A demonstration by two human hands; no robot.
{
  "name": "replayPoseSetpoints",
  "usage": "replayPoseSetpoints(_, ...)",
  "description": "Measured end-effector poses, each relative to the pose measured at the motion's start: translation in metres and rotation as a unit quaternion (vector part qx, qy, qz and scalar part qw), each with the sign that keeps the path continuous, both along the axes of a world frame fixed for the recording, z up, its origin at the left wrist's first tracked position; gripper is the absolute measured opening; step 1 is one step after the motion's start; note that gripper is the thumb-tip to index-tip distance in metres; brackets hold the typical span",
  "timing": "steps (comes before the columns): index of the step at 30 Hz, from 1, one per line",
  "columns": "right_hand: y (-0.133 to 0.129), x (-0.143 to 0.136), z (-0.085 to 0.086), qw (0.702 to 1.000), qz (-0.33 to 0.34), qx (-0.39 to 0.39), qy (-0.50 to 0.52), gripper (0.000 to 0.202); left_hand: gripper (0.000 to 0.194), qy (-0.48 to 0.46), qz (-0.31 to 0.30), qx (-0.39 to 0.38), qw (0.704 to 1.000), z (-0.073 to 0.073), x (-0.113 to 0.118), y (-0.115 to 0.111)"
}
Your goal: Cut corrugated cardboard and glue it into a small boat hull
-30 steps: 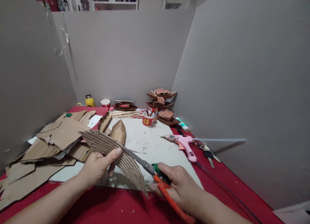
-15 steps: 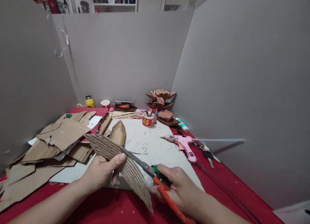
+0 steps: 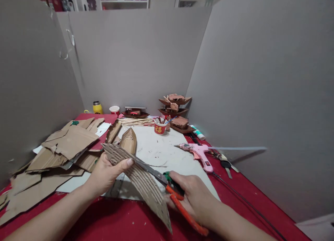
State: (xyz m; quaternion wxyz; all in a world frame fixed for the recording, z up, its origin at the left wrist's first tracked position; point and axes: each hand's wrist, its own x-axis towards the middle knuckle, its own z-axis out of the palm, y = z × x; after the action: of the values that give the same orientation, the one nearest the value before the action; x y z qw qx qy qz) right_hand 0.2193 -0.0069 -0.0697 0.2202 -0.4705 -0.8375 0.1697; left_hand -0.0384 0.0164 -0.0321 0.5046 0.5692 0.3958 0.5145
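A curved, pointed piece of corrugated cardboard (image 3: pixel 146 183) is pinched in my left hand (image 3: pixel 106 173), thumb on top of its ridged face. My right hand (image 3: pixel 194 195) grips a pair of scissors (image 3: pixel 163 180) with orange and green on the handles. The blades lie along the upper right edge of the cardboard, close to my left thumb; whether they are fully closed I cannot tell. Just behind the cardboard sits a small cardboard boat hull (image 3: pixel 128 140), partly covered by it.
Torn cardboard sheets (image 3: pixel 75 140) are piled at left. A pink glue gun (image 3: pixel 200 152) with a long glue stick lies at right, near keys (image 3: pixel 225 164). Behind are a red paper cup (image 3: pixel 160 126), wooden sticks (image 3: pixel 137 122) and brown model boats (image 3: pixel 174 110). Grey partitions (image 3: pixel 135 56) enclose the table.
The cardboard's left tip has swung rightward and its lower tip has shifted right and down. The scissors stay against its edge, still in my right hand.
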Motion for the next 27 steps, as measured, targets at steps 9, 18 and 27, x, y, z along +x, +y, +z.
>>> replayPoseSetpoints(9, 0.002, 0.005, -0.009, 1.000, 0.010, 0.012, 0.020, 0.037, 0.017, -0.017, -0.008, -0.015, 1.000, -0.002, 0.000, 0.002)
replayPoseSetpoints(18, 0.001, 0.002, 0.000, 1.000, 0.009, 0.014, -0.005, 0.035, 0.023, -0.010, -0.035, -0.046, 0.998, -0.009, 0.009, -0.006)
replayPoseSetpoints(27, -0.001, 0.002, -0.007, 0.997, 0.038, -0.019, 0.059, 0.034, 0.024, -0.004, -0.039, -0.061, 0.997, 0.000, 0.012, -0.009)
